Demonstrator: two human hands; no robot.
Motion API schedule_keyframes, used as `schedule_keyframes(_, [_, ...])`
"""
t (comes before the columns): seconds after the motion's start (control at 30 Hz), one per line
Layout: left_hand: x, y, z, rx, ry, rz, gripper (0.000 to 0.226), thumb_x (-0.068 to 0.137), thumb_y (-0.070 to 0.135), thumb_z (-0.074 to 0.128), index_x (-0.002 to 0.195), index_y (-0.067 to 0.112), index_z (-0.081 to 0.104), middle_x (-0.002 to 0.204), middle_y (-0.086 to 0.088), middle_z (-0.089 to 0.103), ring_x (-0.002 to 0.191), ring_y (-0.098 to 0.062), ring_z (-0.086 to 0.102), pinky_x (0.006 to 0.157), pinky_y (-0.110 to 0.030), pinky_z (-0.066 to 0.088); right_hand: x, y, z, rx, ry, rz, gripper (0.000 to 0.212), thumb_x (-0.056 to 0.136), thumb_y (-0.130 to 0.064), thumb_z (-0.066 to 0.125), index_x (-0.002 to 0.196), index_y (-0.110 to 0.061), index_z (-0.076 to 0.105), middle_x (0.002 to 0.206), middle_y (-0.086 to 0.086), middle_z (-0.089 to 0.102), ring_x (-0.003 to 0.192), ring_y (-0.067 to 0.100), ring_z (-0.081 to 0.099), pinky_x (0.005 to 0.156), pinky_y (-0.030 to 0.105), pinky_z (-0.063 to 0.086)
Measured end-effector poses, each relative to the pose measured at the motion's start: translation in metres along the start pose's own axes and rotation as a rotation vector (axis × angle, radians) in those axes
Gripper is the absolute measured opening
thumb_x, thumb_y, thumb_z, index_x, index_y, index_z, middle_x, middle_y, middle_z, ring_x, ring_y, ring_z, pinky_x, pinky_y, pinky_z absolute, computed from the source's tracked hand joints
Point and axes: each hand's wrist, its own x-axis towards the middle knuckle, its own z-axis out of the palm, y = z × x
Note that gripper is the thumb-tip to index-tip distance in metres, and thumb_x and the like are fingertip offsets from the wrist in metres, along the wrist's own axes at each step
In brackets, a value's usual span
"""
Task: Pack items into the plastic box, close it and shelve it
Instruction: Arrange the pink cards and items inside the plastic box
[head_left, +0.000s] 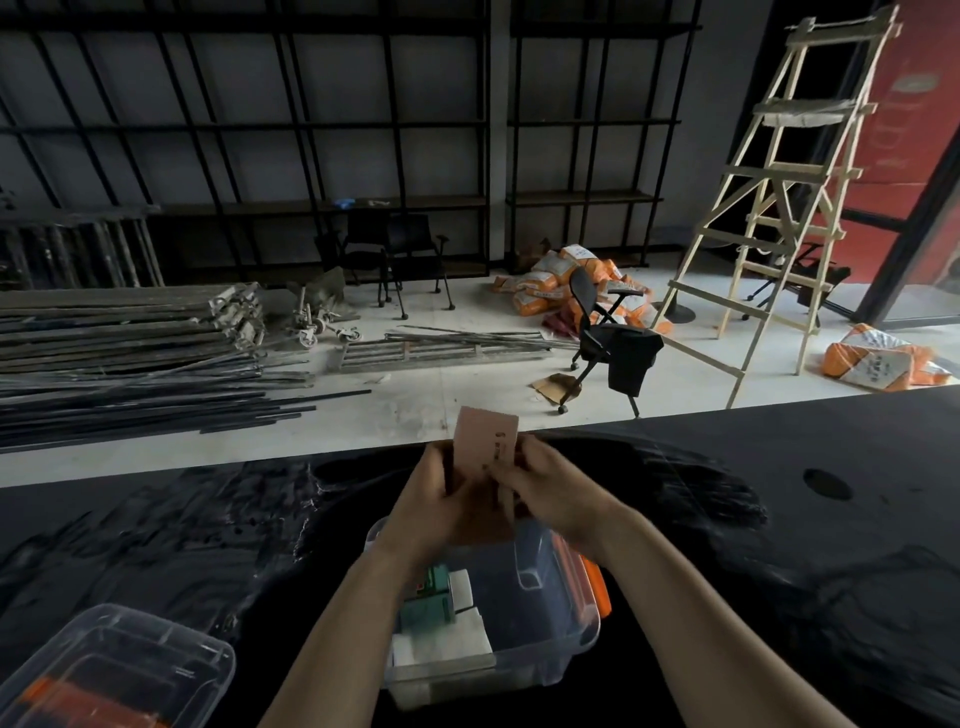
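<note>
Pink card (485, 439) stands up between two hands above the far end of the clear plastic box (550, 639). The left hand (447, 506) wraps around the card's bottom and left side, fingers closed on it. The right hand (545, 493) pinches the card's right edge with its fingertips. The box sits open on the black table (779, 519), right under the arms. Inside it lie a green packet (428, 597) and white folded things (457, 644), toward 9 o'clock in the box. An orange clip (597, 587) shows on the box's side at 3 o'clock. The clear lid (109, 670), with an orange part, rests on the table at 8 o'clock from the box, well apart from it.
</note>
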Motion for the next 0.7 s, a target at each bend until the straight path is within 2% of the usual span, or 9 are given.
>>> schedule_keyframes(0.07, [-0.007,0.003,0.015,-0.192,0.008,-0.052,0.026,0.100,0.007,0.061,0.124,0.008,0.050,0.118,-0.018,0.068,0.095,-0.020,0.072,0.063,-0.028,0.062,-0.003,-0.006,0.017,0.095,0.045,0.044,0.029,0.105,-0.016,0.045,0.131,-0.008,0.055,0.100,0.005,0.067,0.089,0.015,0.064,0.076,0.028,0.056])
schedule_keyframes(0.1, [-0.008,0.005,0.020,-0.239,0.024,-0.085,0.027,0.101,0.005,0.059,0.125,0.006,0.047,0.118,-0.016,0.067,0.099,-0.022,0.071,0.067,-0.033,0.064,-0.004,-0.007,0.024,0.160,0.081,0.082,0.031,0.104,-0.023,0.043,0.131,-0.011,0.054,0.101,0.005,0.067,0.089,0.014,0.064,0.072,0.027,0.055])
schedule_keyframes(0.17, [0.004,0.001,0.028,-0.298,0.037,-0.143,0.019,0.102,0.001,0.053,0.119,0.004,0.046,0.118,-0.017,0.064,0.101,-0.023,0.069,0.077,-0.040,0.062,-0.001,-0.006,0.032,0.246,0.147,0.162,0.040,0.094,-0.046,0.043,0.124,-0.023,0.057,0.110,0.007,0.069,0.100,0.020,0.066,0.088,0.038,0.056])
schedule_keyframes(0.23, [0.011,0.007,0.032,-0.293,0.057,-0.211,0.008,0.103,0.005,0.051,0.106,0.012,0.052,0.108,-0.011,0.062,0.087,-0.017,0.066,0.069,-0.033,0.057,0.000,-0.004,0.033,0.237,0.194,0.196,0.052,0.076,-0.063,0.043,0.116,-0.034,0.059,0.112,0.006,0.071,0.108,0.025,0.066,0.103,0.049,0.051])
schedule_keyframes(0.27, [0.012,0.009,0.033,-0.266,0.053,-0.221,0.007,0.104,0.011,0.052,0.109,0.016,0.054,0.105,-0.006,0.063,0.085,-0.015,0.065,0.069,-0.033,0.056,0.001,-0.002,0.032,0.227,0.206,0.200,0.055,0.072,-0.064,0.043,0.115,-0.035,0.058,0.112,0.005,0.071,0.109,0.026,0.066,0.105,0.051,0.050])
schedule_keyframes(0.37, [-0.002,0.007,0.031,-0.155,-0.025,-0.182,0.024,0.103,0.016,0.056,0.126,0.014,0.049,0.112,-0.005,0.063,0.091,-0.013,0.066,0.076,-0.031,0.059,-0.005,-0.002,0.029,0.205,0.155,0.196,0.048,0.087,-0.050,0.044,0.126,-0.023,0.054,0.115,0.007,0.068,0.108,0.023,0.065,0.099,0.044,0.052])
schedule_keyframes(0.5, [-0.016,0.002,0.022,-0.045,-0.121,-0.207,0.019,0.096,0.015,0.057,0.114,0.011,0.061,0.107,-0.009,0.064,0.086,-0.012,0.066,0.062,-0.020,0.057,-0.012,-0.001,0.023,-0.081,0.120,0.189,0.041,0.090,-0.034,0.044,0.114,-0.006,0.063,0.103,0.008,0.066,0.094,0.024,0.065,0.081,0.036,0.052])
schedule_keyframes(0.6, [-0.021,0.000,0.021,-0.080,-0.143,-0.272,0.018,0.098,0.010,0.054,0.094,0.016,0.070,0.082,-0.005,0.073,0.076,-0.018,0.069,0.069,-0.030,0.057,-0.017,-0.001,0.017,-0.286,0.136,0.195,0.021,0.098,-0.026,0.048,0.101,-0.010,0.061,0.095,0.009,0.059,0.087,0.026,0.057,0.074,0.032,0.043])
schedule_keyframes(0.7, [-0.023,-0.004,0.019,-0.020,-0.194,-0.313,0.022,0.101,0.008,0.053,0.094,0.016,0.072,0.090,-0.008,0.074,0.084,-0.023,0.070,0.072,-0.031,0.058,-0.026,-0.003,0.007,-0.468,0.116,0.195,0.029,0.098,-0.026,0.054,0.113,-0.004,0.066,0.101,0.010,0.063,0.090,0.029,0.063,0.072,0.029,0.043])
